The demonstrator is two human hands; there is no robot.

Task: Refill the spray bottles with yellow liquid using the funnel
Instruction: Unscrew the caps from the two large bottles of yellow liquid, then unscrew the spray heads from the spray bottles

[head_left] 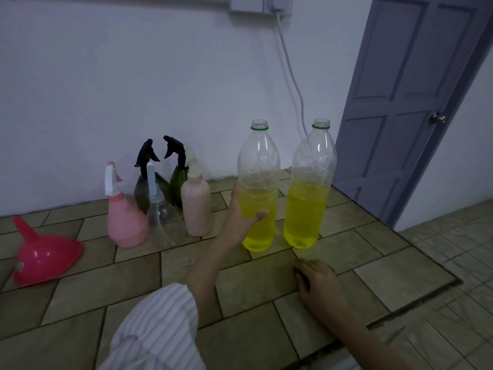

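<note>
Left hand (241, 209) grips uncapped yellow-liquid bottle (258, 188), right hand (316, 279) covers green cap (296, 271) on counter (133, 287); funnel (45, 257) idle at 9 o'clock, spray bottles (160, 193) still capped, none refilled.

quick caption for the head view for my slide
Left hand grips one of two uncapped bottles of yellow liquid; right hand rests on counter; spray bottles, pink funnel wait.

Left of the left hand's fingers (236, 193) the spray bottles (170, 198) crowd close, just beside them. Right of the held bottle (258, 188), a second bottle (309, 188) stands near. Bare desk (133, 284) lies open below them, toward the funnel (45, 259).
</note>
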